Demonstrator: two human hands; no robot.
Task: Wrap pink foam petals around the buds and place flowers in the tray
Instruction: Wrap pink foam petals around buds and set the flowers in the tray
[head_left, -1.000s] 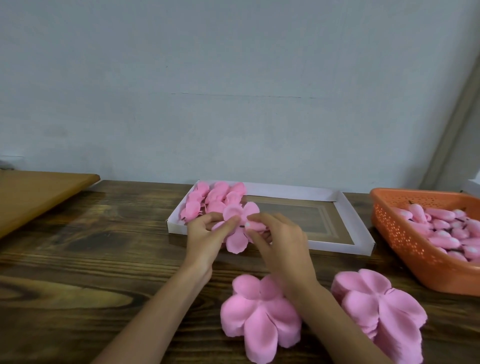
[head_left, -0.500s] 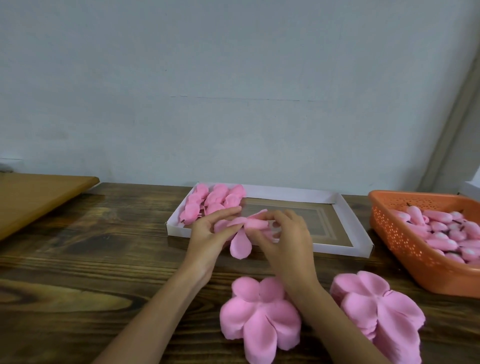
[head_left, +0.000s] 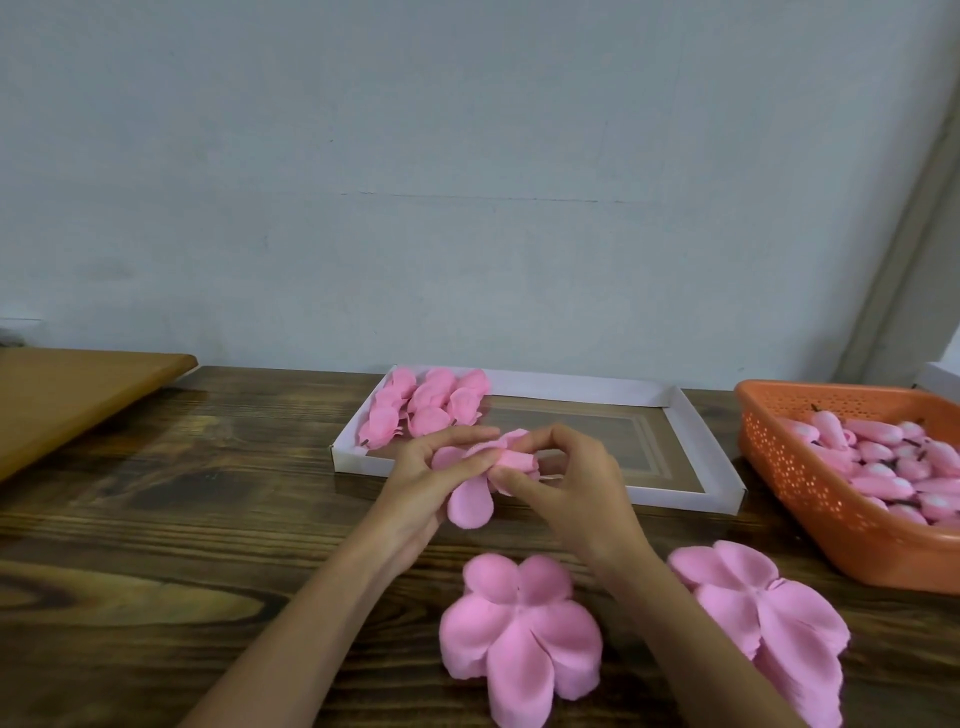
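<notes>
A pale grey-blue wall fills the upper half of the view, and below it a dark, heavily grained wooden table runs across the whole width. A lighter wooden board lies at the far left. Against the wall sits a shallow white tray, with finished pink flowers bunched in its far-left corner. To the right stands an orange perforated basket holding a heap of pink buds. At the near edge lie 2 stacks of flat pink foam petals, 1 in the centre and 1 to its right. Both forearms reach in from below and the 2 hands meet just in front of the tray's near wall, above the table. The left hand is turned palm inward, its index finger stretched along the top and its thumb pressing a foam petal piece against the other fingers; 1 lobe hangs down loose. The right hand arches over with fingers curled, thumb and index fingertip pinching the bud, around which a lobe of that piece is rolled.
</notes>
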